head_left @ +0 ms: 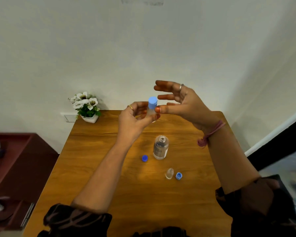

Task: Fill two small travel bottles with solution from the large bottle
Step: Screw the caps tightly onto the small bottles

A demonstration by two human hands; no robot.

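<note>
clear plastic small travel bottle [150, 113] with a light blue cap [152, 102] is sitting in the left hand [134, 117], gripped; the right hand [179, 101], fingers spread wide, is thumbing the cap. below it the uncapped large clear bottle [160, 147] is risking a knock and spill.

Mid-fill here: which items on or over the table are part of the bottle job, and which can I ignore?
Job: capped small bottle gripped by left hand; right hand; open large bottle; dark blue cap; uncapped small bottle; light blue cap.
Ignore: flower pot; wall socket.
</note>
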